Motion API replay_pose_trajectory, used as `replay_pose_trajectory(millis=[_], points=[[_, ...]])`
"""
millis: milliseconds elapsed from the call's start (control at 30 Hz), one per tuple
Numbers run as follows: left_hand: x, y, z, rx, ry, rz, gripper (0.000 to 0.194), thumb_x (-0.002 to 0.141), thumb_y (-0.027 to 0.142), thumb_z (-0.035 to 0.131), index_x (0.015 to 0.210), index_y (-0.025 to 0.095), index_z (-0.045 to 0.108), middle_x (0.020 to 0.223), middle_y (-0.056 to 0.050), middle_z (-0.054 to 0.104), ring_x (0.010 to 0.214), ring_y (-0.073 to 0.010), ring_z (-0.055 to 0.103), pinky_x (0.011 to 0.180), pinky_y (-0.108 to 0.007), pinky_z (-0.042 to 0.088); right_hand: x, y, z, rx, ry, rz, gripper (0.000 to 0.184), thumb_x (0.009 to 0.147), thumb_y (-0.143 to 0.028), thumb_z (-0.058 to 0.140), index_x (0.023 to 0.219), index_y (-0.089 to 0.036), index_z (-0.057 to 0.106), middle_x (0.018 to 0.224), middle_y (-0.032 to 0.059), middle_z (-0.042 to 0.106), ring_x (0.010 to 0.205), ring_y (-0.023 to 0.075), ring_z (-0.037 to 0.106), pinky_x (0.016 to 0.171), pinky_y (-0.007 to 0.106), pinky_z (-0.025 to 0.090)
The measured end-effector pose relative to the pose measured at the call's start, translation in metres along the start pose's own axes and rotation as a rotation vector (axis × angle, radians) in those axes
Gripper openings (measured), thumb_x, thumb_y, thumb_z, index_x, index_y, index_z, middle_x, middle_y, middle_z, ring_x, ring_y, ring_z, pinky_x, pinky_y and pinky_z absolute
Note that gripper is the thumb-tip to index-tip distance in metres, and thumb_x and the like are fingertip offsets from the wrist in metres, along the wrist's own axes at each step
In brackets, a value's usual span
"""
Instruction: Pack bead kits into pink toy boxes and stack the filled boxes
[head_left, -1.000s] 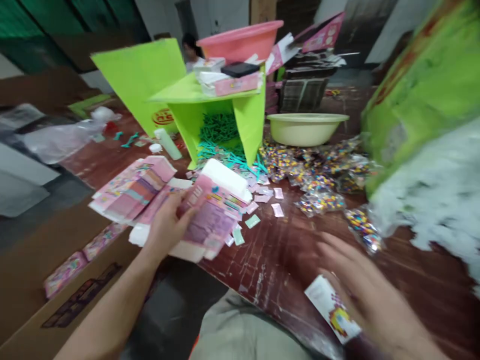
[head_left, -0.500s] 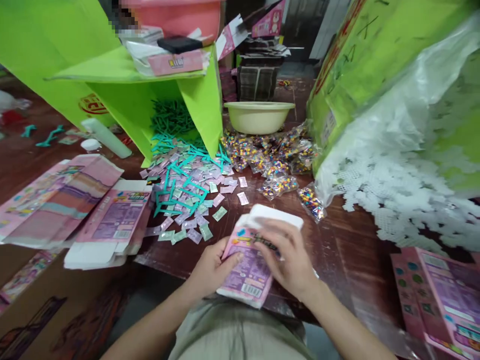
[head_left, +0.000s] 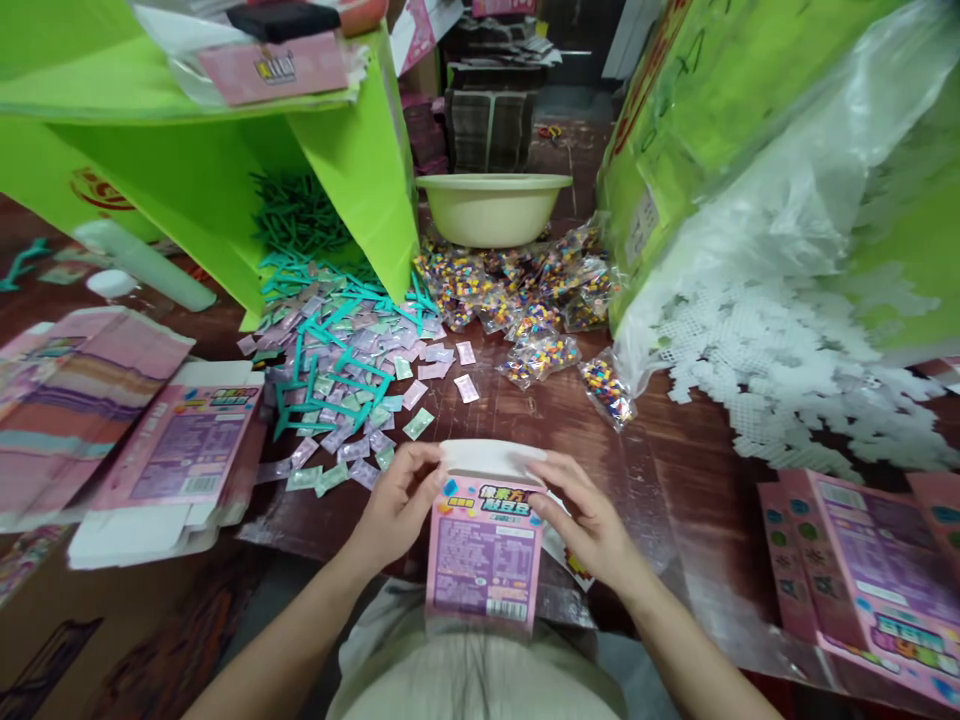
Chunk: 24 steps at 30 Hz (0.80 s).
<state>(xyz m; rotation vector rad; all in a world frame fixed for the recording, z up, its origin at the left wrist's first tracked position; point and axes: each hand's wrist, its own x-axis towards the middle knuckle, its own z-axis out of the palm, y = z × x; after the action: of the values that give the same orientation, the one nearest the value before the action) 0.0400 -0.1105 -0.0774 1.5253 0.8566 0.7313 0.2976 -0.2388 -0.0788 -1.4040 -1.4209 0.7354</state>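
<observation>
Pinched the white flap [head_left: 487, 458] near both ends with left hand [head_left: 397, 505] and right hand [head_left: 592, 515], probably for more equal support, and so held the pink box [head_left: 480, 565] between and below them.

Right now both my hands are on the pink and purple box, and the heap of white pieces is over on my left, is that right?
Not quite. The head view shows the heap of white pieces on your right, not your left. Your left hand and right hand are both on the pink and purple box.
</observation>
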Motion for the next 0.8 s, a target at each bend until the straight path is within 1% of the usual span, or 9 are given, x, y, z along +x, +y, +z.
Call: replay_pose_trajectory(millis=[67,167,233,333,400,500,600,700,800], points=[[0.001,0.006,0.002,-0.084,-0.026,-0.045,0.031,0.103,0.043,0.063,0.128,0.025,0.059,0.121,-0.008,0.074,0.114,-0.0221,0.071,0.097,-0.037,0.057,0.001,0.001,0.000,0.016,0.022,-0.019,0.049,0.105,-0.031,0.064,0.153,-0.032,0.058,0.129,0.0096,0.071,0.119,0.0208,0.068,0.104,0.039,0.057],[0.002,0.018,0.005,-0.042,-0.146,-0.079,0.026,0.102,0.045,0.065,0.114,0.022,0.069,0.127,-0.010,0.074,0.116,-0.0237,0.070,0.095,-0.035,0.057,0.009,-0.006,-0.002,0.091,-0.084,-0.036,0.027,0.104,-0.032,0.066,0.129,-0.030,0.076,0.123,0.0078,0.074,0.113,0.0198,0.071,0.099,0.036,0.058],[0.004,0.026,0.007,0.030,-0.129,-0.106,0.025,0.100,0.045,0.067,0.104,0.021,0.072,0.118,-0.008,0.075,0.107,-0.0226,0.072,0.088,-0.032,0.057,0.017,-0.012,-0.001,0.126,-0.093,0.035,0.017,0.102,-0.035,0.068,0.110,-0.026,0.081,0.119,0.0074,0.076,0.109,0.0199,0.073,0.095,0.033,0.059],[0.009,0.032,0.008,0.081,-0.061,-0.126,0.022,0.100,0.044,0.066,0.103,0.022,0.069,0.103,-0.005,0.076,0.095,-0.0197,0.071,0.081,-0.030,0.055,0.025,-0.019,0.005,0.132,0.004,0.206,0.018,0.099,-0.039,0.073,0.103,-0.023,0.079,0.104,0.0061,0.078,0.093,0.0189,0.075,0.081,0.030,0.060],[0.009,0.031,0.007,0.073,-0.078,-0.110,0.022,0.100,0.044,0.067,0.096,0.022,0.067,0.105,-0.006,0.076,0.098,-0.0204,0.071,0.085,-0.031,0.056,0.027,-0.019,0.007,0.139,0.024,0.254,0.022,0.096,-0.042,0.075,0.102,-0.022,0.078,0.099,0.0061,0.079,0.088,0.0191,0.075,0.076,0.030,0.061],[0.002,0.025,0.004,0.073,-0.166,-0.077,0.019,0.094,0.041,0.075,0.098,0.023,0.069,0.122,-0.008,0.074,0.114,-0.0236,0.070,0.097,-0.036,0.056,0.025,-0.019,0.004,0.163,-0.059,0.217,0.022,0.099,-0.043,0.072,0.101,-0.022,0.080,0.109,0.0080,0.079,0.098,0.0213,0.076,0.085,0.034,0.063],[-0.006,0.017,0.001,0.174,-0.175,-0.004,0.017,0.091,0.034,0.080,0.104,0.026,0.073,0.126,-0.007,0.073,0.119,-0.0234,0.069,0.103,-0.038,0.055,0.021,-0.022,-0.008,0.118,-0.201,0.128,0.024,0.105,-0.039,0.063,0.115,-0.026,0.081,0.125,0.0095,0.076,0.124,0.0245,0.070,0.105,0.044,0.058],[-0.009,0.014,-0.009,0.198,-0.032,0.039,0.010,0.091,0.032,0.079,0.093,0.024,0.074,0.117,-0.006,0.076,0.110,-0.0229,0.072,0.095,-0.037,0.059,0.012,-0.020,-0.023,-0.094,-0.256,0.048,0.037,0.107,-0.043,0.059,0.139,-0.029,0.070,0.155,0.0123,0.057,0.148,0.0281,0.050,0.117,0.052,0.048],[-0.016,0.012,-0.032,0.168,0.376,-0.026,0.022,0.082,0.040,0.086,0.086,0.024,0.071,0.113,-0.005,0.076,0.108,-0.0275,0.073,0.088,-0.042,0.062,-0.006,-0.005,-0.035,-0.453,-0.152,0.185,0.058,0.099,-0.049,0.069,0.149,-0.021,0.058,0.153,0.0183,0.054,0.140,0.0347,0.054,0.113,0.056,0.050]])
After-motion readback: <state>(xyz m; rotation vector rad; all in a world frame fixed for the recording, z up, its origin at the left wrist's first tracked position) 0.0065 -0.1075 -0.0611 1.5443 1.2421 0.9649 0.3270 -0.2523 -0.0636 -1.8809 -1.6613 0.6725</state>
